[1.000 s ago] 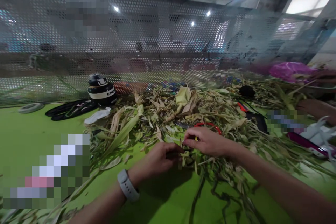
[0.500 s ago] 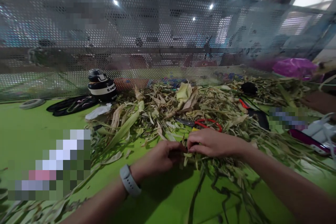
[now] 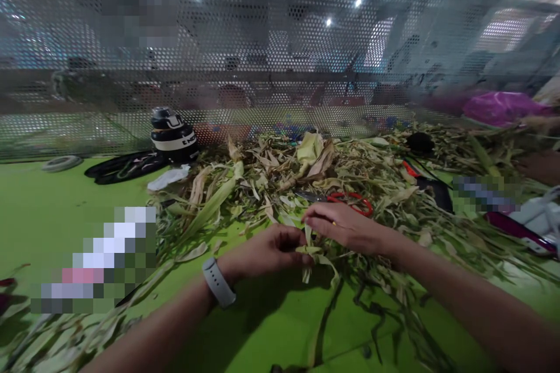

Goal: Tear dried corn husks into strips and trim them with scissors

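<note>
My left hand [image 3: 266,252], with a pale watch strap [image 3: 217,282] on the wrist, is closed in a pinch on a pale green strip of husk [image 3: 308,251], which looks like corn husk. Facing it, my right hand [image 3: 350,228] has its thumb and fingers pressed together at the upper end of the same strip. Short ends dangle below the left fingertips, and a longer strip trails to the right. Just behind my right hand lie red-handled scissors [image 3: 350,201], their blades pointing left among the husks.
A heap of dried husks and leaves [image 3: 271,157] spreads over the green table [image 3: 262,326]. Beyond stand a black bottle [image 3: 174,137] and a perforated screen [image 3: 262,41]. A tape roll [image 3: 62,163] lies at left, a purple bag [image 3: 503,108] at right.
My right hand has risen slightly and moved left, drawing the strip upward. My left fingers have parted a little from it, and more of the strip shows.
</note>
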The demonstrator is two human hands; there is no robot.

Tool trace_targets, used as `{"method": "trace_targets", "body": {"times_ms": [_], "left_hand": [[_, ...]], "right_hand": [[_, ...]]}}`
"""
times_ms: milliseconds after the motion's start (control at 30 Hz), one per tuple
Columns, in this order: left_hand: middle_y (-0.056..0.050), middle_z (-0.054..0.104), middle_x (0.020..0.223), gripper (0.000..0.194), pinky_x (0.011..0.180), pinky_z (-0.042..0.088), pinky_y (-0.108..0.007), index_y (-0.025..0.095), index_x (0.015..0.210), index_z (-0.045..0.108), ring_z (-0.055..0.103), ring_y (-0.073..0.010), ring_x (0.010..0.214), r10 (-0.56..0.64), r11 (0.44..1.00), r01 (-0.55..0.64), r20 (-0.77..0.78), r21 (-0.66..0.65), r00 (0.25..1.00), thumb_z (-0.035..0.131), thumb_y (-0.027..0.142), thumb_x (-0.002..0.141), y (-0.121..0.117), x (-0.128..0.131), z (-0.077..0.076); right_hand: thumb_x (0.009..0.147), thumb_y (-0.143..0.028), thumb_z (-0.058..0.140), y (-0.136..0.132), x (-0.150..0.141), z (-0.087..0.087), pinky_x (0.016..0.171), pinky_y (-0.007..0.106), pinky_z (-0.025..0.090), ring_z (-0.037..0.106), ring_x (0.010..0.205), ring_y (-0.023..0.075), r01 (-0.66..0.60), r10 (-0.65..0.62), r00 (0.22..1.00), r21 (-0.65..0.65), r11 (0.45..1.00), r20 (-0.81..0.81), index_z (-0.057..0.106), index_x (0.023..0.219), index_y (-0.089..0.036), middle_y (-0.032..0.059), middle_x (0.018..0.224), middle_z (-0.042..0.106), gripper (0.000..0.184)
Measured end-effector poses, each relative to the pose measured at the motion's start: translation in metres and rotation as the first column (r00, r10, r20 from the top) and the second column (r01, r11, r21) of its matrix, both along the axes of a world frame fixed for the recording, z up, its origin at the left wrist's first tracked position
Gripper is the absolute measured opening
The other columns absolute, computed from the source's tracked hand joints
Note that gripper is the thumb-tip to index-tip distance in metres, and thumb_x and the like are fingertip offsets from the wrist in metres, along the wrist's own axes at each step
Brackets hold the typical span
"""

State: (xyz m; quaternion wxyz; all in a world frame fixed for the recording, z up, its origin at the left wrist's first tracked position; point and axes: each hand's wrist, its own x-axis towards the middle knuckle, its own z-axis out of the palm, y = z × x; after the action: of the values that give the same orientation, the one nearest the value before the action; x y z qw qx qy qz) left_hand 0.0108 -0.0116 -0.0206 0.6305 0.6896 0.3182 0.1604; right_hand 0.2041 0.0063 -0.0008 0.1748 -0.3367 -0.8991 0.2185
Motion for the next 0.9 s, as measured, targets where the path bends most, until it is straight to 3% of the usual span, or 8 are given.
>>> {"method": "trace_targets", "body": {"times_ms": [100, 233, 500, 567, 667, 767, 900], "left_hand": [[0.003, 0.053, 0.067, 0.022, 0.055, 0.035, -0.019, 0.013, 0.084, 0.06, 0.042, -0.0076, 0.057, -0.004, 0.999, 0.006, 0.059, -0.042, 0.998, 0.06, 0.034, 0.075, 0.001, 0.0, 0.0], [0.001, 0.055, 0.068, 0.024, 0.055, 0.035, -0.02, 0.014, 0.083, 0.063, 0.043, -0.0085, 0.059, -0.016, 0.999, 0.02, 0.075, -0.047, 0.997, 0.058, 0.036, 0.077, 0.001, -0.004, 0.0], [0.001, 0.058, 0.064, 0.019, 0.055, 0.036, -0.02, 0.014, 0.074, 0.061, 0.049, -0.0087, 0.056, 0.03, 0.973, 0.003, 0.142, -0.231, 0.989, 0.063, 0.032, 0.073, -0.007, 0.003, 0.003], [0.0, 0.059, 0.064, 0.018, 0.056, 0.037, -0.02, 0.014, 0.074, 0.062, 0.051, -0.0089, 0.056, 0.102, 0.964, -0.05, 0.189, -0.261, 0.977, 0.065, 0.031, 0.072, -0.008, 0.006, 0.001], [-0.002, 0.063, 0.074, 0.02, 0.064, 0.042, -0.022, 0.015, 0.082, 0.063, 0.054, -0.01, 0.062, 0.301, 0.924, -0.197, 0.306, -0.328, 0.903, 0.068, 0.029, 0.069, -0.007, 0.009, -0.003], [-0.003, 0.065, 0.08, 0.025, 0.07, 0.045, -0.027, 0.015, 0.089, 0.062, 0.058, -0.0128, 0.067, 0.413, 0.888, -0.285, 0.35, -0.362, 0.841, 0.069, 0.028, 0.068, -0.006, 0.011, -0.006], [-0.004, 0.066, 0.078, 0.025, 0.074, 0.046, -0.029, 0.016, 0.09, 0.063, 0.061, -0.0155, 0.073, 0.416, 0.89, -0.292, 0.361, -0.35, 0.834, 0.07, 0.027, 0.068, -0.008, 0.014, -0.008]], "right_hand": [[0.088, -0.033, 0.045, -0.001, -0.003, -0.004, 0.056, 0.02, 0.034, 0.048, 0.061, 0.0108, 0.003, -0.002, 0.999, 0.022, 1.0, -0.037, 0.057, 0.077, -0.015, 0.0007, 0.068, 0.056, 0.025], [0.088, -0.031, 0.047, -0.001, -0.006, -0.009, 0.057, 0.019, 0.034, 0.047, 0.06, 0.0096, 0.157, -0.136, 0.972, 0.094, 0.983, -0.192, 0.056, 0.073, -0.015, -0.0008, 0.065, 0.054, 0.023], [0.086, -0.034, 0.048, -0.006, -0.013, -0.013, 0.059, 0.02, 0.036, 0.05, 0.063, 0.0106, 0.135, -0.147, 0.951, -0.064, 0.989, -0.272, 0.059, 0.073, -0.016, -0.0002, 0.067, 0.057, 0.025], [0.085, -0.033, 0.048, -0.005, -0.011, -0.012, 0.061, 0.021, 0.038, 0.052, 0.066, 0.0119, 0.182, -0.202, 0.925, -0.093, 0.979, -0.322, 0.06, 0.08, -0.016, 0.0004, 0.07, 0.058, 0.022], [0.085, -0.022, 0.04, 0.0, -0.003, -0.006, 0.063, 0.022, 0.04, 0.052, 0.068, 0.0129, 0.233, -0.287, 0.862, -0.177, 0.956, -0.417, 0.059, 0.089, -0.016, 0.0013, 0.073, 0.057, 0.02], [0.076, -0.013, 0.041, 0.002, 0.004, 0.0, 0.064, 0.024, 0.041, 0.052, 0.071, 0.0139, 0.129, -0.2, 0.885, -0.191, 0.973, -0.42, 0.06, 0.093, -0.017, 0.0019, 0.078, 0.056, 0.025], [0.077, -0.021, 0.052, -0.002, 0.001, 0.001, 0.062, 0.024, 0.039, 0.05, 0.067, 0.0131, 0.12, -0.131, 0.906, -0.053, 0.991, -0.403, 0.061, 0.09, -0.016, 0.0013, 0.074, 0.055, 0.016]]}}
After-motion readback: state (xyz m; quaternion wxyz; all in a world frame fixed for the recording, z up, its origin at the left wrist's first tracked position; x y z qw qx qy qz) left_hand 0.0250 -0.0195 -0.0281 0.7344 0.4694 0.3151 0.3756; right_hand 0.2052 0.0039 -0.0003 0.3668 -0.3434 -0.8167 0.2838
